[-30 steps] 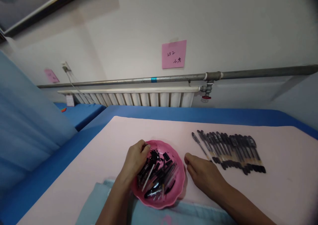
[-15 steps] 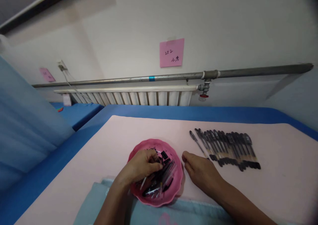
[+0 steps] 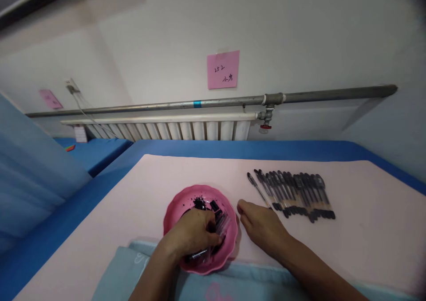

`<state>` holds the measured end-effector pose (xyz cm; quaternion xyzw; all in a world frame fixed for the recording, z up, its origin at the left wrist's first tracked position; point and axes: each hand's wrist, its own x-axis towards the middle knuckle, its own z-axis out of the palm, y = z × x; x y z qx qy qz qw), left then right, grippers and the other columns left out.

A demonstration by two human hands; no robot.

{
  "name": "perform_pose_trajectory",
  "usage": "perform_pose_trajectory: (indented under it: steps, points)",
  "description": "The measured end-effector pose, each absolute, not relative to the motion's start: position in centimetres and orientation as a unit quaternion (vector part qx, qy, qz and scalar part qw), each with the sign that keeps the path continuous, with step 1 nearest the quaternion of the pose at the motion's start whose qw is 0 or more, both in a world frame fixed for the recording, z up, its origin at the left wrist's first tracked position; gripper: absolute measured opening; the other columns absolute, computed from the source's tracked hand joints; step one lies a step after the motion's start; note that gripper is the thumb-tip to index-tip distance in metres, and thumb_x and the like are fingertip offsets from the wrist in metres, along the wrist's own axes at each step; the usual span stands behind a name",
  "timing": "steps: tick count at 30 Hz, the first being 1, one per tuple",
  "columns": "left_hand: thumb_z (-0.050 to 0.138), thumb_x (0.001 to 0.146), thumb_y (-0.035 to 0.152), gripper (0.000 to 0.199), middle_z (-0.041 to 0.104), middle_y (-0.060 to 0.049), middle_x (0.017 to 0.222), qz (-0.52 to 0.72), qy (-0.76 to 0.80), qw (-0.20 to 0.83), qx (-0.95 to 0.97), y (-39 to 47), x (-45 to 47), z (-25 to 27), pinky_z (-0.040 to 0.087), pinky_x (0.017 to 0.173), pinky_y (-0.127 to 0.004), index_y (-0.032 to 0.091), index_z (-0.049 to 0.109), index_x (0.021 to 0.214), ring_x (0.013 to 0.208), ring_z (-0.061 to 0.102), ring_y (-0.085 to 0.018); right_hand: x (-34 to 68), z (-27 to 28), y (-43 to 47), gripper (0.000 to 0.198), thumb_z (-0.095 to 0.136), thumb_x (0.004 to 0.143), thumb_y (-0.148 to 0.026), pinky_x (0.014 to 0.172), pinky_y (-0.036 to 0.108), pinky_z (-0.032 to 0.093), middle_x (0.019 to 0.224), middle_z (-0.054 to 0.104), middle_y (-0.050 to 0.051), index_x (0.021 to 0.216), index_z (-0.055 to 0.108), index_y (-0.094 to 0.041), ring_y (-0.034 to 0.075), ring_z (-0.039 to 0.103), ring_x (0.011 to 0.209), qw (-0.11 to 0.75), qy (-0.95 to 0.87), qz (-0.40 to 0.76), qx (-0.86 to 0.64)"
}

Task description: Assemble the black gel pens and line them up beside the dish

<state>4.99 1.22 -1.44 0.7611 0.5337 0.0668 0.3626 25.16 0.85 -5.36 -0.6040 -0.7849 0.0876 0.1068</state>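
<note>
My left hand [image 3: 191,231] reaches into a pink scalloped bowl [image 3: 167,216], its fingers curled around pen parts. Clear plastic pen barrels [image 3: 222,223] show beside my fingertips, and several small black pieces [image 3: 199,202] lie toward the bowl's far side. My palm hides much of what is in the bowl. Just right of the bowl, my right hand [image 3: 261,223] rests closed on the pink surface; whatever its fingers hold, if anything, is hidden. Beyond it lies a row of capped black pens [image 3: 293,192], side by side and slanted.
A pale pink sheet [image 3: 133,194] covers the blue table [image 3: 233,149]. Folded light-blue cloth [image 3: 126,265] lies at the near edge, partly under the bowl. Behind the table are a white radiator [image 3: 179,130] and a metal pipe [image 3: 316,95]. A blue curtain [image 3: 33,172] hangs at left.
My left hand has sunk lower among the pen parts and shifted slightly, uncovering the black bits at the far side. My right hand keeps its place beside the bowl. The whole view has shifted slightly.
</note>
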Motion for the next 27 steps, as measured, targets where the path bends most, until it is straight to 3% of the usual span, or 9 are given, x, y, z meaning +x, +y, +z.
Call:
perform_pose_trajectory:
  steps: [10, 17, 27]
  points:
    - [0.064, 0.057, 0.031, 0.015, 0.063, -0.003, 0.065, 0.044, 0.569, 0.262, 0.779, 1.0, 5.7, -1.6, 0.024, 0.049, -0.026, 0.022, 0.06, 0.068, 0.056, 0.052, -0.019, 25.2, -5.3, 0.9, 0.015, 0.041, 0.078, -0.008, 0.052, 0.023, 0.023, 0.066, 0.058, 0.0, 0.075, 0.048, -0.021, 0.015, 0.052, 0.06, 0.102, -0.782, 0.091, -0.609]
    - [0.058, 0.061, 0.03, 0.015, 0.066, -0.008, 0.075, 0.028, 0.558, 0.178, 0.81, 0.5, 6.5, -2.1, 0.023, 0.051, -0.029, 0.021, 0.06, 0.073, 0.063, 0.057, -0.024, 25.3, -5.4, 1.0, 0.013, 0.041, 0.078, -0.009, 0.053, 0.023, 0.024, 0.067, 0.058, 0.0, 0.076, 0.047, -0.02, 0.015, 0.053, 0.062, 0.096, -0.783, 0.093, -0.607]
    - [0.05, 0.063, 0.026, 0.02, 0.068, -0.013, 0.077, -0.017, 0.562, 0.173, 0.809, 0.1, 7.1, -1.4, 0.033, 0.055, -0.032, 0.018, 0.061, 0.078, 0.068, 0.061, -0.029, 25.3, -5.5, 0.9, 0.013, 0.041, 0.078, -0.009, 0.053, 0.024, 0.022, 0.067, 0.059, 0.001, 0.076, 0.048, -0.02, 0.015, 0.054, 0.062, 0.097, -0.784, 0.091, -0.606]
